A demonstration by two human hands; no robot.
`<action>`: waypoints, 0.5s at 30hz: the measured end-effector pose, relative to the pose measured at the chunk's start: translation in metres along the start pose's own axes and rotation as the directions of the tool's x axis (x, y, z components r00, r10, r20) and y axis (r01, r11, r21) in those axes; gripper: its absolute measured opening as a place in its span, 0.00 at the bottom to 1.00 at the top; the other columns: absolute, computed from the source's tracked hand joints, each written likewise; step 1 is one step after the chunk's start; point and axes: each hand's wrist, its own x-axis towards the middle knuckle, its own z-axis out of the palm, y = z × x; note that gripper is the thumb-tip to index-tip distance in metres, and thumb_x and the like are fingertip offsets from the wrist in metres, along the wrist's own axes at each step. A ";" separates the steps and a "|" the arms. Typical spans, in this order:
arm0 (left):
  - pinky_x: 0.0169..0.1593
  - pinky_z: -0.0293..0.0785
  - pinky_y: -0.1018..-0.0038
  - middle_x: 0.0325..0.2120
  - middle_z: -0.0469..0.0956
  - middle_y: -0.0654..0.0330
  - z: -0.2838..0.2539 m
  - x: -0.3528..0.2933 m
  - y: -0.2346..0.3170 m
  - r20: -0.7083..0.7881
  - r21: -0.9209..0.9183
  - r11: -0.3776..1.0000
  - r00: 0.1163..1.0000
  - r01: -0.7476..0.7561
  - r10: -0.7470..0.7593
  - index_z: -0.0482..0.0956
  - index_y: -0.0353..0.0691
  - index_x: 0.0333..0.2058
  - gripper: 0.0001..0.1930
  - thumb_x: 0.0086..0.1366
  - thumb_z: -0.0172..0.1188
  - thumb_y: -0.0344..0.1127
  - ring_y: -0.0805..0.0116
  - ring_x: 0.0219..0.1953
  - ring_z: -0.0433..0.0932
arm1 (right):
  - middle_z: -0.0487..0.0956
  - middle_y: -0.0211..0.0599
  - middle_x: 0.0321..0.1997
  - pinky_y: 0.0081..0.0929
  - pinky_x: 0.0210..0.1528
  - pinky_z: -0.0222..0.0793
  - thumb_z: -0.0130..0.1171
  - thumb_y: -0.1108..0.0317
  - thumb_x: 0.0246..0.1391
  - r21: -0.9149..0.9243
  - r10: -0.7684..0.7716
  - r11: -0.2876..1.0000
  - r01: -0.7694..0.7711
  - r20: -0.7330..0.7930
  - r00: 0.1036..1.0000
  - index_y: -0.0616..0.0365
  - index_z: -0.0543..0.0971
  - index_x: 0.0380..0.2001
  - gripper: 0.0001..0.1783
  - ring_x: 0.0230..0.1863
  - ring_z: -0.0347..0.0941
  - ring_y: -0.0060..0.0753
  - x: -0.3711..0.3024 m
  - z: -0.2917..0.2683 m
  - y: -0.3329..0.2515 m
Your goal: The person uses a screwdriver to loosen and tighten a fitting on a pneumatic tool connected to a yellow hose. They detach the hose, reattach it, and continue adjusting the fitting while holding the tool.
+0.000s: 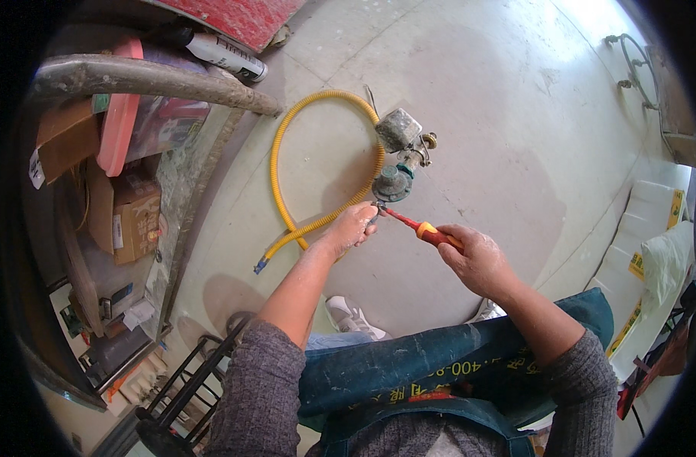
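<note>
My left hand point(353, 227) is closed just below a round green-grey gas regulator point(391, 183), its fingers curled around a small part I cannot make out. My right hand point(477, 259) grips a screwdriver point(428, 233) by its red and yellow handle. The red shaft points up and left, its tip meeting a small metal piece beside my left fingers. Beyond the regulator sit a brass valve point(426, 142) and a worn, box-shaped metal part point(398, 130). A yellow corrugated hose point(275, 164) loops left of them, and my left wrist and hand cover part of it.
Left stands a shelf with cardboard boxes point(137, 225) and a pink-lidded bin point(121, 114), under a bent metal bar point(150, 80). A spray can point(228, 57) lies beyond. A black metal rack point(184, 396) is near my left elbow; white packages point(645, 251) stand right.
</note>
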 end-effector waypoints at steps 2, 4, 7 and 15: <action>0.17 0.53 0.84 0.17 0.63 0.71 -0.001 0.000 0.000 0.000 0.010 1.000 1.000 0.002 -0.002 0.68 0.45 0.34 0.11 0.64 0.43 0.45 0.83 0.14 0.57 | 0.78 0.52 0.37 0.38 0.45 0.68 0.49 0.61 0.54 -0.003 -0.009 1.000 0.009 0.001 1.000 0.60 0.75 0.46 0.20 0.40 0.75 0.49 0.000 0.001 0.001; 0.17 0.53 0.84 0.17 0.63 0.71 -0.001 0.000 0.000 -0.006 0.026 1.000 1.000 0.016 -0.016 0.70 0.44 0.36 0.13 0.64 0.43 0.46 0.83 0.13 0.56 | 0.78 0.52 0.37 0.38 0.45 0.68 0.49 0.61 0.54 0.004 0.001 1.000 -0.001 0.002 1.000 0.60 0.75 0.46 0.20 0.40 0.75 0.49 0.000 0.001 0.001; 0.17 0.53 0.84 0.17 0.63 0.71 0.000 -0.001 -0.001 -0.020 0.039 0.999 1.000 0.017 -0.016 0.71 0.44 0.38 0.15 0.64 0.42 0.46 0.83 0.13 0.56 | 0.78 0.52 0.37 0.38 0.45 0.68 0.49 0.61 0.54 -0.001 0.010 1.000 -0.010 0.007 1.000 0.59 0.76 0.46 0.19 0.40 0.75 0.49 0.000 0.001 0.000; 0.17 0.53 0.84 0.16 0.62 0.72 -0.001 -0.001 -0.004 -0.015 0.035 0.999 1.000 0.016 -0.015 0.73 0.42 0.41 0.17 0.65 0.41 0.46 0.83 0.13 0.55 | 0.78 0.51 0.38 0.38 0.45 0.69 0.50 0.60 0.54 0.000 0.020 1.000 -0.020 -0.004 1.000 0.60 0.75 0.46 0.20 0.40 0.75 0.48 -0.003 0.002 -0.003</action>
